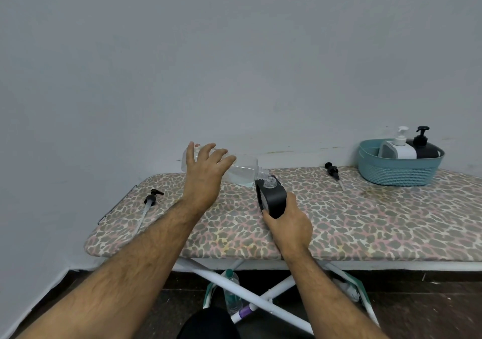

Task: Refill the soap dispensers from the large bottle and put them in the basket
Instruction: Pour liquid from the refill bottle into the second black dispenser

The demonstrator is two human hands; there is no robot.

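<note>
A: Two dispensers (409, 148) sit upright in the teal basket (391, 174) at the board's far right; a third, the black dispenser (272, 199), stands open-necked near mid-board, right hand (289, 225) wrapped round its lower body.

B: Large bottle (234, 169)?

A: Tipped almost flat, mouth just over the black neck; left hand (206, 174) lies over its rear, fingers spread and curving down the far side; grasp depth cannot be told.

B: Risks?

A: Narrow neck, wide stream likely; any drift of the mouth sends soap onto the patterned ironing board (365, 221); a loose left grasp could let the bottle roll; overfilling is hard to judge through black walls; two loose pumps (154, 197) lie well apart, one still needed for this dispenser.
</note>
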